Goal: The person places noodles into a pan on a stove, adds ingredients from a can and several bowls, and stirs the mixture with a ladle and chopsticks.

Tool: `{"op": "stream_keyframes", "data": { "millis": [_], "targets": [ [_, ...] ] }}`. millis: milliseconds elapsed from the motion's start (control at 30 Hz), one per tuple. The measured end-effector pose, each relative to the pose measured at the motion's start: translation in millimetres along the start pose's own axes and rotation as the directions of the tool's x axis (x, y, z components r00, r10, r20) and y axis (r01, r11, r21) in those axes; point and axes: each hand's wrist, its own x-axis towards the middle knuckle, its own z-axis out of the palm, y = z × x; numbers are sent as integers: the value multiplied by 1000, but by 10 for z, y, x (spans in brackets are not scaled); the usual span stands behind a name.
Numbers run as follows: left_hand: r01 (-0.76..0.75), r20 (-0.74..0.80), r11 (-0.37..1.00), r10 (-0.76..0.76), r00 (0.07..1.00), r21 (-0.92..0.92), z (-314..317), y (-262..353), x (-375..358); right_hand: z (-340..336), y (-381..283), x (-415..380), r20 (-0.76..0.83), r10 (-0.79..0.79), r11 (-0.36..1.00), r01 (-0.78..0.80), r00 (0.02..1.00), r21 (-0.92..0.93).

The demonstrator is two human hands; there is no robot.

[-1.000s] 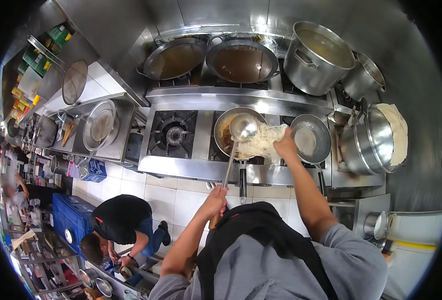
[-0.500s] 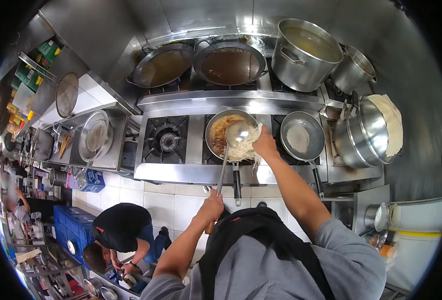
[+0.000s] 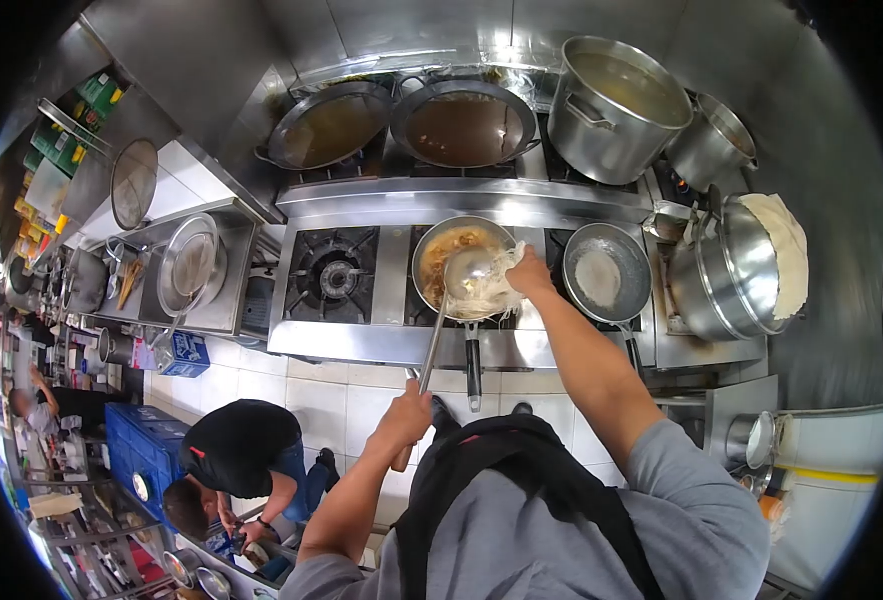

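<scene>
A metal ladle (image 3: 467, 270) has its bowl in a frying pan (image 3: 442, 240) of brownish sauce on the middle front burner. My left hand (image 3: 405, 415) is wrapped round the ladle's wooden-ended handle, in front of the stove edge. At the pan's right rim, my right hand (image 3: 529, 272) grips pale noodles (image 3: 500, 285), which hang down into the pan beside and over the ladle bowl. The pan's black handle (image 3: 474, 370) points toward me, with neither hand on it.
A second frying pan (image 3: 605, 275) sits on the right burner. Two wide pans (image 3: 462, 130) of liquid and a large stockpot (image 3: 612, 115) stand behind. Stacked metal bowls (image 3: 732, 270) are at the right. A person in black (image 3: 242, 450) bends over at lower left.
The ladle bowl has shifted slightly down and left in the pan, and my left hand has moved left and down. The noodles are bunched closer to the ladle.
</scene>
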Motion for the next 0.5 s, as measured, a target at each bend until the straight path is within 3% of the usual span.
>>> {"op": "stream_keyframes", "data": {
  "millis": [200,300,433,500],
  "targets": [
    [-100,-47,994,102,994,40,293,-34,392,140,-115,-32,44,-46,996,49,998,-73],
    [-79,-81,993,86,993,87,404,35,500,169,-92,42,35,-46,991,50,998,-123],
    [-103,-85,986,115,990,133,269,11,431,238,8,194,54,-40,988,47,998,-148],
    [-120,-132,959,158,979,259,29,-30,213,149,-26,149,98,-22,987,37,995,-157]
  ]
}}
